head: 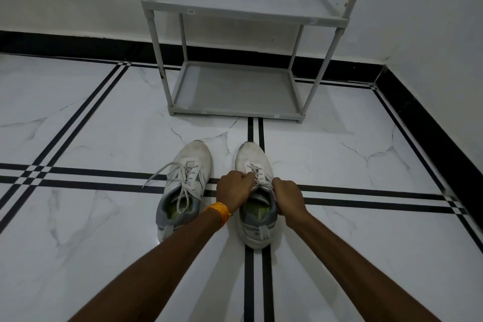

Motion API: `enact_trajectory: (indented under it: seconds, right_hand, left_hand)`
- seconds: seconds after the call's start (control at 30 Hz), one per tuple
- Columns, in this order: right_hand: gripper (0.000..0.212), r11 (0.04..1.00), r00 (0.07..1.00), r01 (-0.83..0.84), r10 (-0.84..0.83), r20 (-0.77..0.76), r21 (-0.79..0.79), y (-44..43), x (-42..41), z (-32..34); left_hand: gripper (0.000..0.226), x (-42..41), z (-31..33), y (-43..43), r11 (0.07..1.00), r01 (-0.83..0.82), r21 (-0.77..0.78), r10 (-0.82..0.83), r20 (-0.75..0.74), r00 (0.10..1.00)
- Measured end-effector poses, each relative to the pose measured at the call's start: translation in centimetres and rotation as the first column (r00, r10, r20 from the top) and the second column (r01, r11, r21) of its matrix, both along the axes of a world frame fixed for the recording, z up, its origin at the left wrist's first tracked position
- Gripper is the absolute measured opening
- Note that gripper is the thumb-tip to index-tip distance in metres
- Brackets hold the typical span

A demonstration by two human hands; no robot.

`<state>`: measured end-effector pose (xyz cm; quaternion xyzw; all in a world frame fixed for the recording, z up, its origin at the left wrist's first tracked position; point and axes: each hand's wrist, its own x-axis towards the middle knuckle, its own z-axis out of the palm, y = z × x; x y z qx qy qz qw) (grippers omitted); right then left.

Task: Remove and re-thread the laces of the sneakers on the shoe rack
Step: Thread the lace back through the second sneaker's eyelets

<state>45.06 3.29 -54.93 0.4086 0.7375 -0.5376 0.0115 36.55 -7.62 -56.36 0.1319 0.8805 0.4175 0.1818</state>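
Two white and grey sneakers stand side by side on the marble floor, toes pointing away from me. The left sneaker [187,180] has its white lace [159,174] untied, one end trailing left over the floor, the other lying in the shoe's opening. My left hand [234,191] and my right hand [286,197] are both at the right sneaker [254,162]. Each hand pinches that shoe's lace [258,175] near the top eyelets. An orange bangle circles my left wrist.
A grey two-tier plastic shoe rack [235,110] stands against the white wall beyond the shoes, both shelves bare. Black skirting runs along the wall and down the right side. Black double stripes cross the white floor tiles.
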Motion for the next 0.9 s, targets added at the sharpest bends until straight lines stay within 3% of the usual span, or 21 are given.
enact_trajectory:
  seconds: [0.1, 0.23, 0.5, 0.6, 0.7, 0.77, 0.87, 0.9]
  right_hand:
    - [0.024, 0.982, 0.989, 0.129, -0.137, -0.048, -0.140, -0.4, -0.5, -0.1]
    - [0.031, 0.906, 0.928, 0.308, -0.353, -0.119, -0.290, -0.8, -0.9, -1.1]
    - [0.027, 0.839, 0.866, 0.376, -0.469, -0.173, -0.392, -1.3, -1.0, -2.0]
    - [0.021, 0.900, 0.900, 0.308, -0.381, -0.214, -0.308, -1.0, -0.6, -2.2]
    - [0.028, 0.983, 0.957, 0.142, -0.166, -0.237, -0.114, -0.3, 0.0, -1.8]
    - [0.036, 1.000, 0.980, 0.014, -0.014, -0.199, -0.002, 0.3, 0.4, -0.6]
    - [0.049, 0.981, 0.980, -0.179, 0.185, -0.075, 0.080, 1.0, 0.7, 0.7]
    - [0.057, 0.966, 0.969, -0.245, 0.247, -0.019, 0.078, 1.0, 0.7, 0.7]
  left_hand:
    - [0.039, 0.2, -0.5, 0.4, 0.972, -0.180, 0.153, 0.154, 0.164, 0.974]
    - [0.033, 0.5, -1.8, 0.4, 0.885, -0.406, 0.227, 0.338, 0.284, 0.897]
    - [0.029, 0.9, -2.5, 1.1, 0.823, -0.496, 0.276, 0.434, 0.258, 0.863]
    - [0.027, 0.9, -2.5, 1.1, 0.839, -0.484, 0.248, 0.424, 0.256, 0.868]
    - [0.032, 0.7, -2.0, 0.3, 0.944, -0.270, 0.191, 0.267, 0.041, 0.963]
    - [0.039, 0.2, 0.0, -0.9, 0.990, -0.091, 0.108, 0.102, -0.104, 0.989]
    - [0.038, -2.2, 4.1, -5.1, 0.995, -0.033, 0.093, 0.052, -0.205, 0.977]
    - [0.043, -3.6, 5.2, -7.3, 0.999, -0.029, 0.013, 0.032, -0.251, 0.967]
